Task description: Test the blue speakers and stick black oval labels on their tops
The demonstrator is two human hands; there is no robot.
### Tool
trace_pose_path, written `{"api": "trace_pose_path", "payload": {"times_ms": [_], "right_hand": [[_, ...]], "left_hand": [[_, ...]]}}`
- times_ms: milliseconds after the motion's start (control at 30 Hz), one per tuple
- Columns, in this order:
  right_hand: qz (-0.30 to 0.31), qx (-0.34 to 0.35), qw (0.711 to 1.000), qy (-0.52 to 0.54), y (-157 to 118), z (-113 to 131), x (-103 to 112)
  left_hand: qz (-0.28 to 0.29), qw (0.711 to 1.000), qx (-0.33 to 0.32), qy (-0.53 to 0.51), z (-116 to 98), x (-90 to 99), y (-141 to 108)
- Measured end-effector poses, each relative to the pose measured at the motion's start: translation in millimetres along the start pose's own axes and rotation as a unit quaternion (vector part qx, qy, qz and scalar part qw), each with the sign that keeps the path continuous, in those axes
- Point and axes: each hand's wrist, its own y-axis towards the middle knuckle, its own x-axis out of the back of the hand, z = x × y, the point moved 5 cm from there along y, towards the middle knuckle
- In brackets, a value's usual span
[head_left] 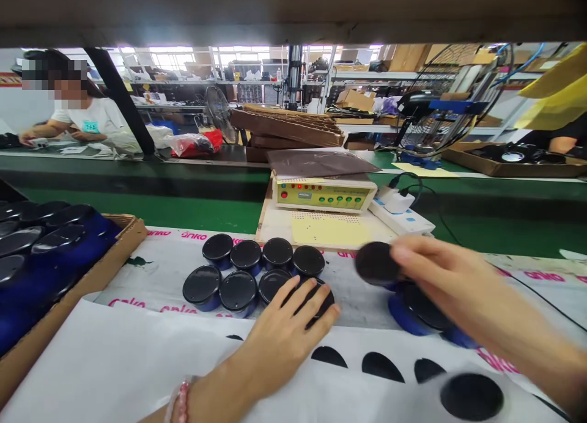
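My left hand [284,337] lies over a round blue unit with a glossy black top [321,301], fingers across its top. Beside it stand several matching units, such as one [217,250] and another [238,290], on a printed white sheet [151,276]. My right hand [458,288] pinches a black-topped unit [376,264] at its edge, tilted above a blue unit [419,310]. Black discs, one [472,397], lie on a white sheet [137,362] near me, some partly covered.
A cardboard tray [105,270] of blue units sits at the left. Ahead stands a tester box with red and green buttons [323,194], beside a power strip [398,212]. A green conveyor [137,191] runs behind. Beyond, a person [87,114] works at a bench near a fan [219,112].
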Motion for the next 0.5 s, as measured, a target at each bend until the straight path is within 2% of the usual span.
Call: {"api": "trace_pose_path", "payload": {"times_ms": [67, 100, 133, 200, 333, 500], "right_hand": [[0.064, -0.045, 0.984, 0.159, 23.8, -4.2, -51.0], [0.075, -0.053, 0.978, 0.189, 31.5, -8.1, -71.9], [0.081, -0.062, 0.971, 0.217, 36.4, -13.2, -88.9], [0.084, -0.071, 0.966, 0.235, 40.2, -24.5, -109.3], [0.082, -0.09, 0.957, 0.262, 37.7, -38.9, -114.7], [0.082, -0.103, 0.952, 0.276, 37.6, -40.7, -113.7]], "left_hand": [[-0.014, 1.0, 0.001, -0.006, 0.2, 1.6, 0.1], [-0.018, 1.0, 0.003, -0.005, 0.6, 1.7, 0.3], [-0.021, 1.0, 0.005, -0.003, 1.0, 1.5, 0.7], [-0.031, 0.999, 0.008, 0.001, 1.9, 0.9, 1.5], [-0.073, 0.997, 0.01, -0.003, 3.3, 0.7, 3.0], [-0.105, 0.994, 0.021, -0.008, 3.7, 1.5, 4.7]]}}
